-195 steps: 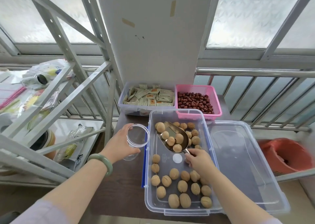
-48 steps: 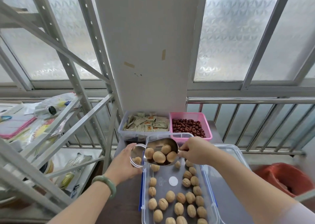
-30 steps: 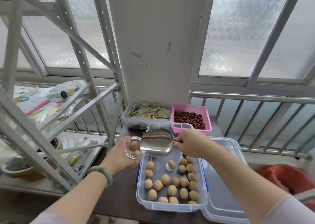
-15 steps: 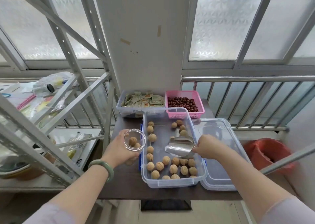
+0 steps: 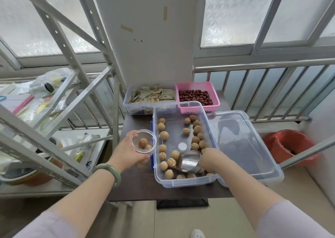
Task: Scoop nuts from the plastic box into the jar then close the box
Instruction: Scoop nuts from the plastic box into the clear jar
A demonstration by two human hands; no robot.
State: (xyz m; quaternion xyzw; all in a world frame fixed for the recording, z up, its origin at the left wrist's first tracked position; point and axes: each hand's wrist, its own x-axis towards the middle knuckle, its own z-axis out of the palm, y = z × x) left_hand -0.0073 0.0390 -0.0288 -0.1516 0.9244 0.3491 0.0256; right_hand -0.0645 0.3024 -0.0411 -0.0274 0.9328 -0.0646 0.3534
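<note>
A clear plastic box [image 5: 183,182] stands open on a small dark table [image 5: 137,187], with several walnuts [image 5: 196,129] scattered on its floor. My right hand [image 5: 211,159] grips a metal scoop [image 5: 189,160] that lies low in the box's near end, among the nuts. My left hand [image 5: 129,151] holds a clear jar [image 5: 144,143] upright just left of the box; a few walnuts sit inside it. The box's clear lid [image 5: 243,143] lies flat to the right of the box.
Behind the box stand a clear tub of packets [image 5: 150,97] and a pink basket of red dates [image 5: 196,96]. A grey metal shelf frame [image 5: 59,100] crowds the left. A red bin [image 5: 288,147] sits at the right, below a metal railing [image 5: 262,85].
The scoop tipped walnuts into the jar, then my right hand brought it down into the box's near end. The jar stays in my left hand beside the box.
</note>
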